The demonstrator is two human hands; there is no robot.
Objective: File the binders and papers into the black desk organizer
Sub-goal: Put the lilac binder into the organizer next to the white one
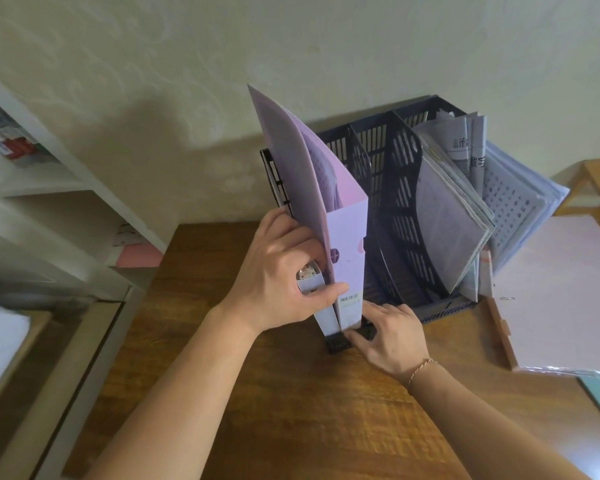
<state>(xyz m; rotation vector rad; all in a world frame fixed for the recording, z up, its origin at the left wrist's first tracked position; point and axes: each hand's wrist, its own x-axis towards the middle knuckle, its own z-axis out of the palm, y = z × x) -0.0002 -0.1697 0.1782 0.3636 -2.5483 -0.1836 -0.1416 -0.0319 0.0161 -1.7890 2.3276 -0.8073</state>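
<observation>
Cardboard, lilac and stiff, the light upright binder (347,244) is being clasped at its spine by the left grip (284,271); the right grip (388,334), pressing just below, is steadying the black slotted plastic organizer (395,188).

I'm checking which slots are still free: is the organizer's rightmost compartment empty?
No, the rightmost compartment of the black desk organizer already holds leaning papers, including folded newsprint.

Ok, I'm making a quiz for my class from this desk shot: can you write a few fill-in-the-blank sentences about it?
1. The left hand grips a ____ folder.
2. The folder stands at the organizer's ____ end.
3. The right hand, with a ____ on its wrist, rests at the organizer's front edge.
4. The newspaper sits in the ____ slot.

Missing words: purple; left; bracelet; rightmost
</observation>
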